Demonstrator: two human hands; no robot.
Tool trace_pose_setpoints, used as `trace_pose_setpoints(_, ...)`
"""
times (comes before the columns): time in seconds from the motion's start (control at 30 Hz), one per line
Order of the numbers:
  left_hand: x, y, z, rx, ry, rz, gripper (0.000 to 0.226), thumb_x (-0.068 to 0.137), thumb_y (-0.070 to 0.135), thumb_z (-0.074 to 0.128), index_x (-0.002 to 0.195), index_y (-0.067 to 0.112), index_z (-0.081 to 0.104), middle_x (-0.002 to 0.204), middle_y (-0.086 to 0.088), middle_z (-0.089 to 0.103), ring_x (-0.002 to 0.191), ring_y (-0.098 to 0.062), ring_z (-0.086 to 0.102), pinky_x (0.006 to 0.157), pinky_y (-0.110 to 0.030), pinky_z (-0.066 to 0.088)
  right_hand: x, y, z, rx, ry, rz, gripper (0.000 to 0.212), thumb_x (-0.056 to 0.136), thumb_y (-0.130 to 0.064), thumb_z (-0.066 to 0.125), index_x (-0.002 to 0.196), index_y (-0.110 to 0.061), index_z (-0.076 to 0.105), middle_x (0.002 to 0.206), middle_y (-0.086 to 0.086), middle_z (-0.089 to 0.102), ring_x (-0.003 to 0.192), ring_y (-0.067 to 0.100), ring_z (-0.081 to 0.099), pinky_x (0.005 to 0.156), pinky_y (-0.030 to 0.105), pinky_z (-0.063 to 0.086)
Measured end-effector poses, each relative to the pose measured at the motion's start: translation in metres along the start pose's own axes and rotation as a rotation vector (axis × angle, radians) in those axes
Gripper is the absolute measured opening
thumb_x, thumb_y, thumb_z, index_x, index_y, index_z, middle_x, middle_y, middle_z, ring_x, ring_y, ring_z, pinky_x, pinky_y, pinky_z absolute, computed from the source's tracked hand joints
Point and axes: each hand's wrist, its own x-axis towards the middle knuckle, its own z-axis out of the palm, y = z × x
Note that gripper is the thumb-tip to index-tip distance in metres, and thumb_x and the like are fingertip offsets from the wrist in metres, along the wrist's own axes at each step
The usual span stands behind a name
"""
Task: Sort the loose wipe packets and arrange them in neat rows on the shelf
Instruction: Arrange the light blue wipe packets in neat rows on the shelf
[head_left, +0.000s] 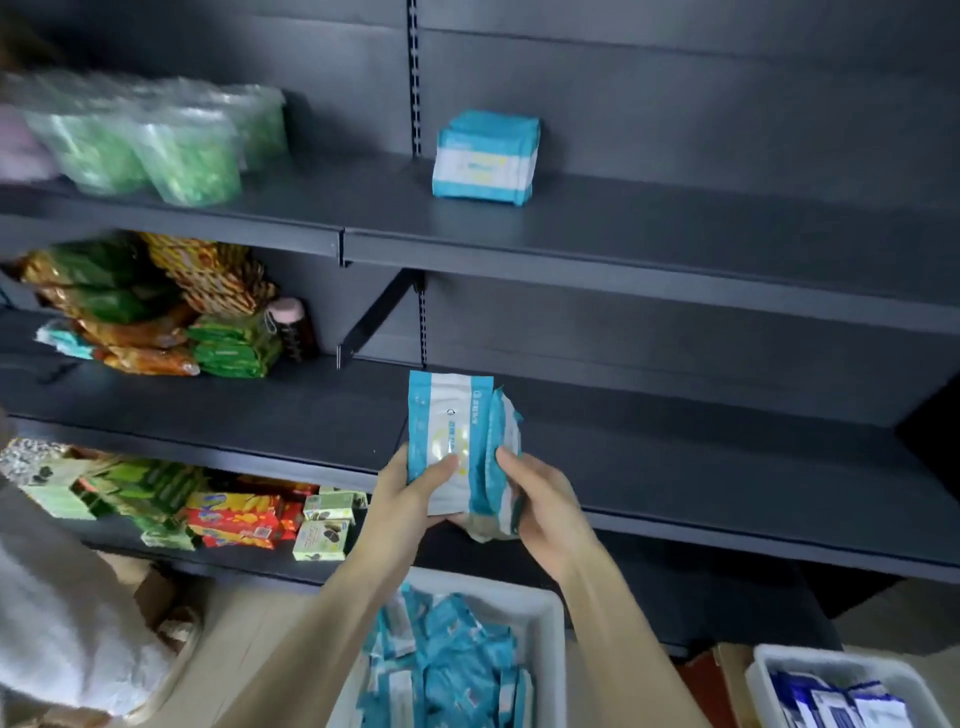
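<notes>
Above the white bin (540, 597), straight up from its rim, both hands hold a small bunch of teal-and-white wipe packets (447, 415) upright in front of the middle shelf (675, 457). The left hand (410, 493) grips the front packet low down, thumb laid across its printed face and fingers curled behind. The right hand (545, 504) wraps its fingers round the bunch's other side, where further packets stand edge-on and a little fanned. The bunch's lower end is level with the shelf's front lip; whether it touches the shelf cannot be told. Inside the bin, many more teal packets (457, 670) lie loose and jumbled. Higher above the bin, on the upper shelf (675, 223), a short neat stack of the same packets (485, 156) stands upright against the back panel. Right of the bin sits a second white bin (769, 670) with blue-and-white packets in it. Up and to the left of the bin, blurred green bags (182, 150) stand on the upper shelf, and red and green snack boxes (239, 519) fill the lowest shelf just left of the bin. Farther left of the bin, another person's pale fuzzy sleeve (62, 623) enters view.
</notes>
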Motion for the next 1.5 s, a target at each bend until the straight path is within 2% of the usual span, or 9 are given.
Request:
trace_pose_setpoints(0.2,0.031,0.056,-0.015,0.015,-0.067,0.133,0.022,0.094,0.015,0.055,0.115,0.011,0.060,0.108,-0.007,0.071,0.097,-0.025,0.069,0.076,-0.040,0.057,0.017,-0.054,0.036,-0.116,0.136,-0.201,0.041,0.080,-0.012,0.074,0.117,-0.015,0.056,0.106,0.004,0.072,0.097,0.022,0.070,0.087,0.046,0.055)
trace_pose_setpoints(0.33,0.056,0.084,-0.022,0.003,-0.084,0.186,0.018,0.093,0.014,0.057,0.111,0.013,0.061,0.106,-0.006,0.072,0.094,-0.022,0.070,0.068,-0.032,0.058,0.030,-0.083,0.056,-0.152,0.165,-0.300,0.031,0.087,-0.007,0.067,0.112,-0.021,0.055,0.103,0.001,0.072,0.090,0.019,0.071,0.073,0.037,0.059)
trace_pose_setpoints(0.5,0.092,0.115,-0.022,-0.037,-0.103,0.209,0.018,0.096,0.008,0.050,0.113,0.009,0.058,0.112,-0.009,0.068,0.097,-0.024,0.068,0.069,-0.031,0.058,0.039,-0.118,0.069,-0.367,0.151,-0.382,0.048,0.085,0.010,0.057,0.115,-0.027,0.049,0.109,0.000,0.067,0.096,0.015,0.068,0.074,0.031,0.058)
trace_pose_setpoints(0.8,0.147,0.158,-0.026,-0.011,-0.023,0.366,0.013,0.086,0.003,0.065,0.098,0.007,0.060,0.098,-0.001,0.072,0.083,-0.009,0.070,0.068,-0.019,0.053,0.070,-0.170,0.075,-0.407,0.381,-0.588,0.036,0.079,-0.004,0.074,0.110,-0.014,0.060,0.106,-0.003,0.069,0.094,0.011,0.068,0.067,0.022,0.052)
trace_pose_setpoints(0.9,0.165,0.168,-0.022,-0.043,-0.006,0.355,0.021,0.082,-0.003,0.067,0.094,0.011,0.056,0.098,-0.007,0.071,0.082,-0.013,0.070,0.071,-0.026,0.053,0.080,-0.184,0.074,-0.400,0.384,-0.648,0.031,0.079,-0.005,0.075,0.105,-0.018,0.063,0.102,-0.004,0.071,0.090,0.011,0.068,0.067,0.022,0.051)
trace_pose_setpoints(1.07,0.194,0.181,-0.013,-0.136,-0.021,0.307,0.052,0.076,-0.011,0.069,0.121,0.010,0.051,0.112,-0.009,0.068,0.101,-0.024,0.067,0.083,-0.044,0.056,0.100,-0.210,0.073,-0.400,0.356,-0.696,0.031,0.079,-0.006,0.075,0.103,-0.021,0.063,0.098,-0.009,0.070,0.085,0.007,0.068,0.063,0.019,0.051)
trace_pose_setpoints(1.2,0.212,0.198,0.002,-0.330,-0.083,0.246,0.031,0.093,0.003,0.054,0.121,0.016,0.051,0.113,-0.004,0.067,0.103,-0.022,0.065,0.079,-0.038,0.055,0.119,-0.232,0.065,-0.418,0.319,-0.710,0.031,0.079,-0.006,0.075,0.103,-0.023,0.064,0.096,-0.011,0.071,0.085,0.005,0.068,0.063,0.018,0.051)
trace_pose_setpoints(1.33,0.241,0.210,0.019,-0.144,-0.014,0.260,0.015,0.095,0.009,0.053,0.104,0.018,0.061,0.112,-0.005,0.069,0.098,-0.018,0.064,0.074,-0.028,0.048,0.139,-0.255,0.056,-0.481,0.288,-0.704,0.031,0.079,-0.007,0.075,0.103,-0.022,0.065,0.098,-0.012,0.069,0.088,0.005,0.067,0.063,0.018,0.053)
trace_pose_setpoints(1.5,0.273,0.215,0.035,-0.107,-0.014,0.240,0.026,0.083,-0.007,0.064,0.105,0.005,0.060,0.107,-0.015,0.068,0.094,-0.024,0.068,0.074,-0.030,0.058,0.165,-0.281,0.045,-0.520,0.344,-0.724,0.031,0.073,-0.009,0.081,0.097,-0.019,0.065,0.096,-0.010,0.068,0.085,0.004,0.068,0.060,0.017,0.053)
